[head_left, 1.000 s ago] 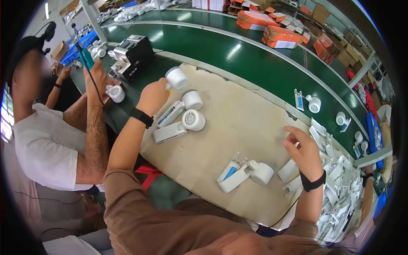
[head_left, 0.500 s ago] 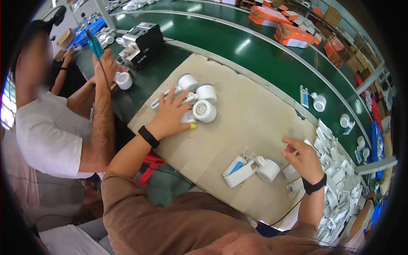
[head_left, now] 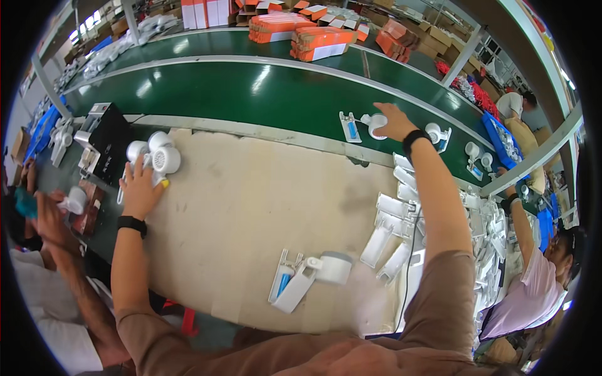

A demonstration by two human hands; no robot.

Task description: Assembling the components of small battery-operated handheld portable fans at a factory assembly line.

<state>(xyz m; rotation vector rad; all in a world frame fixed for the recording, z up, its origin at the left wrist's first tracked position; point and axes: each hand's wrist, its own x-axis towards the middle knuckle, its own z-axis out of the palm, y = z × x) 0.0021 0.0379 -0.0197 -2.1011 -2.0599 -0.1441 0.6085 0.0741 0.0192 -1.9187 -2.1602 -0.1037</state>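
Note:
My left hand (head_left: 140, 191) lies with spread fingers over a cluster of white handheld fans at the left end of the cardboard sheet (head_left: 251, 188). One round fan head (head_left: 166, 160) in that cluster shows its grille; the hand partly covers the handles. Across the sheet, my right hand (head_left: 396, 123) reaches over the green conveyor, fingers apart around a white fan's round head (head_left: 377, 126). That fan's opened handle (head_left: 350, 128) shows a blue cylinder. Another fan (head_left: 333, 267) lies near me on the sheet, its handle (head_left: 293, 288) open with a blue cylinder inside.
White plastic shells (head_left: 392, 225) are heaped along the sheet's right side, with a dark cable (head_left: 411, 269) across them. More fans (head_left: 438, 135) sit on the conveyor (head_left: 232, 94). A black machine (head_left: 103, 141) stands at left. Co-workers' arms (head_left: 525, 235) are on both sides.
My right hand has moved forward from the sheet's right edge to a fan on the conveyor. My left hand remains at the fan cluster. The view has swung to the right.

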